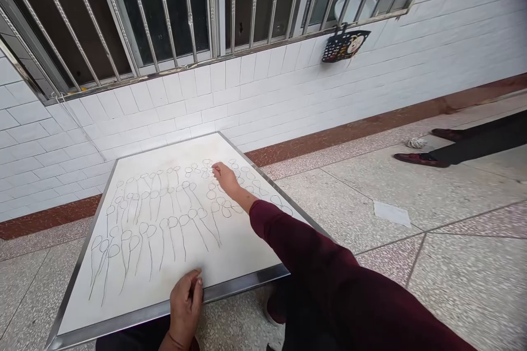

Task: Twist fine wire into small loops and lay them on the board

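Observation:
Many thin dark wire pieces, each with a round loop at one end and some with a long straight tail, lie in rows (173,222) across a white metal-edged table (242,252). Over the far right part of the table, my right hand (225,180) reaches in among the shorter loops. Its fingers are pinched together at the loops; what lies between the fingertips is too small to make out. At the near edge rests my left hand (186,304), fingers curled and thumb close to the index finger. Whether it holds anything is hidden.
Behind the table stands a white tiled wall (263,93) with barred windows (173,11). A dark patterned bag (343,45) hangs from the bars. To the right, another person's legs (481,140) stretch over the floor near a white bundle (416,142) and a white sheet (391,213).

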`<state>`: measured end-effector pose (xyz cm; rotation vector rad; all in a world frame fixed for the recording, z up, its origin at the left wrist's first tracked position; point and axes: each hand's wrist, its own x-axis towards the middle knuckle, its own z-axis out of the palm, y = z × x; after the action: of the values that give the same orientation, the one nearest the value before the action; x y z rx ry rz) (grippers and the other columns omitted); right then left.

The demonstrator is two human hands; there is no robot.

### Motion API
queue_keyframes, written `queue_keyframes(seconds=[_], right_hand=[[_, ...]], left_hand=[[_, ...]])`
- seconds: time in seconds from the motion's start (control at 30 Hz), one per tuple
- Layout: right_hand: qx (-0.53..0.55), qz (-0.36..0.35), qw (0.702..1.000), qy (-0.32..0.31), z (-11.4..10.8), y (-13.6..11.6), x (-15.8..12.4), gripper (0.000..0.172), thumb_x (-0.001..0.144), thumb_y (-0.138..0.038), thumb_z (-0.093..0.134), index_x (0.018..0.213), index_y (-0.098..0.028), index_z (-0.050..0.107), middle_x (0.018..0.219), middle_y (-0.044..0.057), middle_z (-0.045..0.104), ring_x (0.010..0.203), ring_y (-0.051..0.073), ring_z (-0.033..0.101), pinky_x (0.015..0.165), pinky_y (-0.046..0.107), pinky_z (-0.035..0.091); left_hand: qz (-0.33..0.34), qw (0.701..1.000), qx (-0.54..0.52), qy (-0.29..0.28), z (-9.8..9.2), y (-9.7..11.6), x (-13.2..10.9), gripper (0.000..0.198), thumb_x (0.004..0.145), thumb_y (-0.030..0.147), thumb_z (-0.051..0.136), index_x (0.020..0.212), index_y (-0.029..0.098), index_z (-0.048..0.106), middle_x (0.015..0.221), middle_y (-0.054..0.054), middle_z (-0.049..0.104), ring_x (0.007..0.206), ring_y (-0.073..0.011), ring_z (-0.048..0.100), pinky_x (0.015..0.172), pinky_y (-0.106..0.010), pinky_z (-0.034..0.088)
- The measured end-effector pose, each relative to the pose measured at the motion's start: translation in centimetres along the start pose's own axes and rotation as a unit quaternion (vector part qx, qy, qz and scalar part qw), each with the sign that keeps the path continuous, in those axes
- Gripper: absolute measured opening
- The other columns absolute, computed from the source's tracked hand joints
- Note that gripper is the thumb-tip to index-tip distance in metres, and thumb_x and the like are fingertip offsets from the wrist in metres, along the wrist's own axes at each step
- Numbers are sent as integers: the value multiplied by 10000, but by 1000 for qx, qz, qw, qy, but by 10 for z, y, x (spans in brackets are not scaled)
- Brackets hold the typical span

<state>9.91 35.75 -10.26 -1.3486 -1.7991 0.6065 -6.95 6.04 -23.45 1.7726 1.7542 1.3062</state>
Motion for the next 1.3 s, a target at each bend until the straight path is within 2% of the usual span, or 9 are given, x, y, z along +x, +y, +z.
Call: queue_keyframes(seconds=[0.13, 0.23, 0.33, 0.47, 0.57, 0.73, 0.97, 1.13, 1.3], right_hand=[[52, -46, 998, 9, -17, -27, -57, 202, 915, -244, 418, 1035, -213, 577, 989, 35, 661, 861, 152, 612, 723, 275, 485], [68, -106, 992, 18, -27, -49, -120, 154, 884, -215, 481, 974, -216, 605, 928, 30, 662, 793, 151, 608, 719, 282, 487], [67, -176, 981, 40, -38, -67, -180, 145, 897, -186, 477, 948, -217, 609, 859, 34, 651, 723, 149, 590, 658, 273, 475], [69, -197, 978, 31, -52, -83, -229, 153, 910, -157, 473, 956, -213, 607, 815, 32, 637, 698, 145, 572, 624, 262, 459], [84, -191, 978, 11, -55, -89, -245, 150, 906, -150, 479, 943, -210, 611, 805, 30, 632, 692, 141, 565, 629, 260, 456], [153, -137, 978, -45, -52, -92, -257, 138, 880, -168, 509, 945, -210, 623, 867, 32, 662, 748, 141, 597, 659, 257, 465], [287, 0, 944, -165, -50, -94, -263, 139, 877, -289, 539, 949, -211, 629, 792, 3, 643, 668, 123, 556, 587, 238, 436], [317, 29, 931, -178, -45, -88, -265, 157, 860, -321, 557, 955, -216, 624, 753, -8, 609, 588, 108, 497, 538, 232, 423], [285, 14, 944, -166, -42, -84, -266, 134, 868, -289, 533, 928, -219, 630, 762, -4, 602, 572, 107, 488, 546, 238, 424]], left_hand=[[-54, 995, -84, 20, -5, 23, 3, 278, 867, 373, 604, 1078, 218, 698, 1020, -98, 727, 938, -235, 681, 844, -362, 530], [-139, 970, -189, 61, -16, 63, 18, 398, 836, 425, 646, 1173, 214, 642, 932, -83, 707, 875, -217, 664, 761, -328, 519], [-166, 931, -308, 107, -34, 107, 38, 496, 804, 437, 686, 1242, 231, 574, 987, -75, 683, 930, -199, 627, 786, -313, 492], [-175, 908, -378, 47, -50, 147, 46, 518, 785, 366, 730, 1258, 247, 554, 1019, -59, 673, 990, -177, 601, 906, -326, 445], [-176, 886, -427, 36, -51, 159, 37, 457, 785, 323, 737, 1210, 241, 589, 920, -29, 665, 953, -160, 605, 914, -323, 446], [-189, 855, -480, 56, -50, 161, 24, 388, 749, 291, 769, 1111, 214, 656, 811, -5, 624, 857, -142, 614, 830, -288, 485], [-212, 851, -478, 54, -54, 158, 18, 352, 712, 293, 791, 1035, 186, 697, 794, 2, 589, 719, -101, 581, 715, -243, 497], [-223, 850, -473, 55, -49, 155, 14, 340, 719, 280, 779, 1036, 194, 693, 847, -2, 606, 752, -104, 588, 714, -239, 493], [-230, 852, -468, 52, -49, 154, 13, 364, 734, 272, 757, 1080, 202, 668, 859, -3, 628, 694, -95, 581, 692, -250, 487]])
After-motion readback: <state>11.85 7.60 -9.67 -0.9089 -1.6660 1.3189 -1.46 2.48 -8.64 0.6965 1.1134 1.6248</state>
